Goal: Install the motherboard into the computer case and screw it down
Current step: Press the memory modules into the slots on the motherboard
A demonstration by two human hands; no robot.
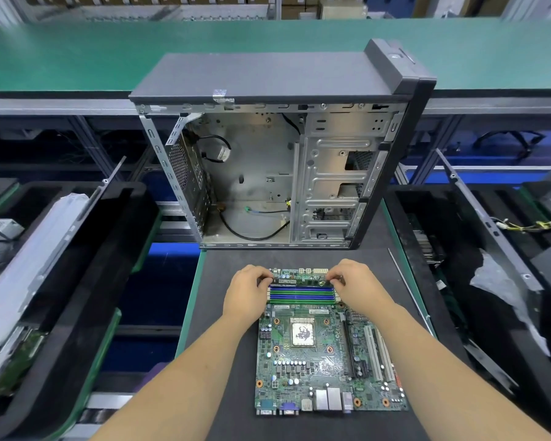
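A green motherboard (325, 351) lies flat on the dark work mat (223, 393), its port side toward me. Blue and green memory slots (301, 295) run across its far end. A dark memory stick (299, 282) sits along the farthest slot. My left hand (248, 292) pinches the stick's left end and my right hand (357, 286) pinches its right end. Beyond the board the computer case (277, 148) stands with its side open toward me, bare metal tray and loose black cables inside.
Black foam trays flank the mat: the left tray (86, 281) holds a wrapped panel (29, 265), the right tray (477, 281) holds parts and crumpled plastic (503, 291). A thin metal rod (407, 288) lies at the mat's right edge. A green conveyor (77, 55) runs behind the case.
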